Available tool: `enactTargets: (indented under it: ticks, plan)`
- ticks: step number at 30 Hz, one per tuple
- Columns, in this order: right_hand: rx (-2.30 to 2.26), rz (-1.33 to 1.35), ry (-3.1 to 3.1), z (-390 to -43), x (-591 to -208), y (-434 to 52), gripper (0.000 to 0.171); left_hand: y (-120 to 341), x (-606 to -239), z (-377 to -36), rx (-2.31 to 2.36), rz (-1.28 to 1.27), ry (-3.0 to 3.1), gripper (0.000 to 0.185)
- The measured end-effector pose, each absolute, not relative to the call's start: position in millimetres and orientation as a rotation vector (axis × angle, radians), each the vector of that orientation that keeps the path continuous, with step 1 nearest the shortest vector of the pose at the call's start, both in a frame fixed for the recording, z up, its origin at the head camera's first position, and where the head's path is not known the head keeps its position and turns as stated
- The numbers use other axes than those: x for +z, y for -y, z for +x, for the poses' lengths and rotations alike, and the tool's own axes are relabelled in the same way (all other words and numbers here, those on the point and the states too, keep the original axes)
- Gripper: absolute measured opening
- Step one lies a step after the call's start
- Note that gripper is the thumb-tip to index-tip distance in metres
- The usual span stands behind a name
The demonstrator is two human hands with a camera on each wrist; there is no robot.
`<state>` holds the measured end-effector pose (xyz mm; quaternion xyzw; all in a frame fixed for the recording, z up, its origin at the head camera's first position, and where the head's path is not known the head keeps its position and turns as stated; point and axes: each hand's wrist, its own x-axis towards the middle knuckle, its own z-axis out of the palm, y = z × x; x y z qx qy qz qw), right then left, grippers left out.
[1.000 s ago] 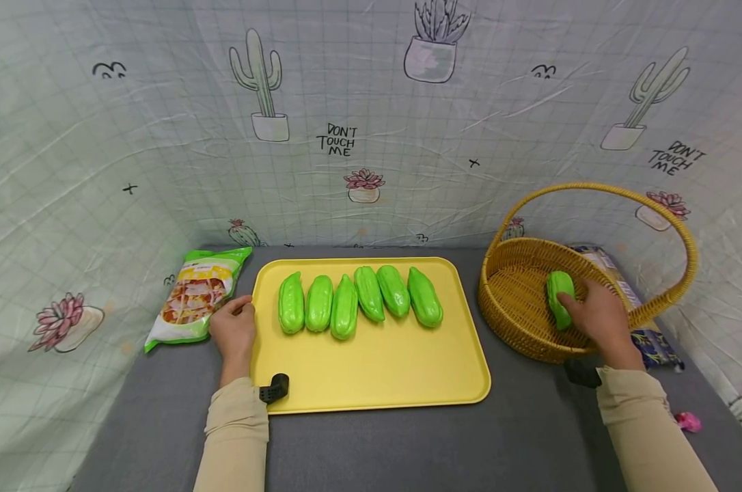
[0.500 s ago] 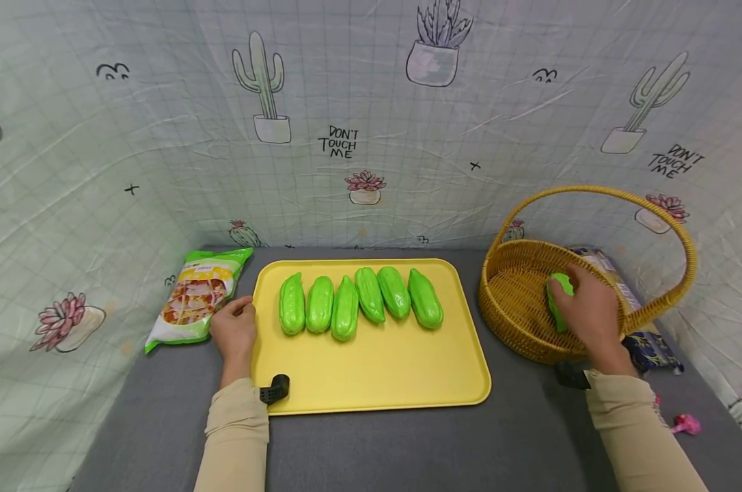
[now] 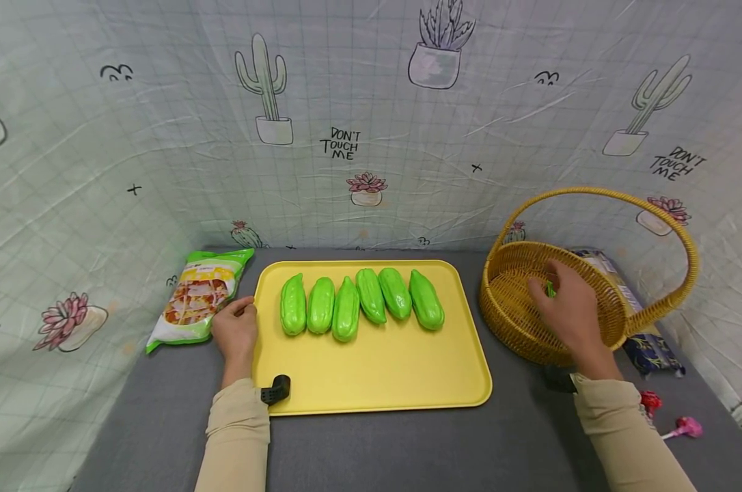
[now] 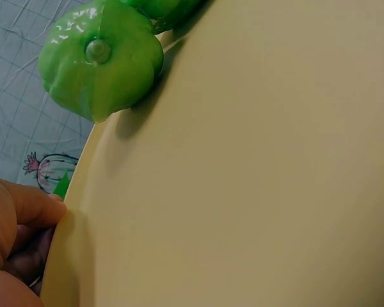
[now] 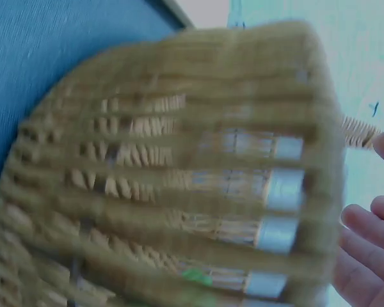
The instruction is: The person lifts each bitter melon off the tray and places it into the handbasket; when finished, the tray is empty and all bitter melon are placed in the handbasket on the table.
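tray (image 3: pixel 377 383) – 6 green gourds (image 3: pixel 361 305) | basket (image 3: pixel 518 321) – 1 gourd (image 3: pixel 549 290) | right hand (image 3: pixel 570 314) fingers released | left hand (image 3: pixel 236 335) grasping tray edge

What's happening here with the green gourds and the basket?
A person's left hand holds the left rim of a yellow tray where six green gourds lie in a row. The right hand, fingers relaxed, is above a wicker basket with one more green gourd inside, mostly hidden by it. A snack bag lies left of the tray.

Left hand (image 3: pixel 236 333) curled, right hand (image 3: pixel 568 311) raised, fingers spread
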<state>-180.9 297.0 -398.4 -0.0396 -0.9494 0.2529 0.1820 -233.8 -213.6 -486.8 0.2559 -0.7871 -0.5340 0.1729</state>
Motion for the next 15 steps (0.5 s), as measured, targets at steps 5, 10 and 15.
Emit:
enactTargets:
  ticks: [5, 10, 15]
  plan:
    - [0.736, -0.052, 2.652, -181.7, -397.4, -281.6, 0.057, 214.3, -487.7, -233.7, -1.521, 0.721, 2.239, 0.030]
    - [0.768, -0.016, 2.650, -182.0, -394.3, -272.0, 0.058, 214.0, -487.6, -233.7, -1.521, 0.720, 2.241, 0.030]
    - [0.796, 0.043, 2.604, -183.5, -393.4, -262.6, 0.054, 213.7, -488.0, -234.6, -1.511, 0.722, 2.237, 0.030]
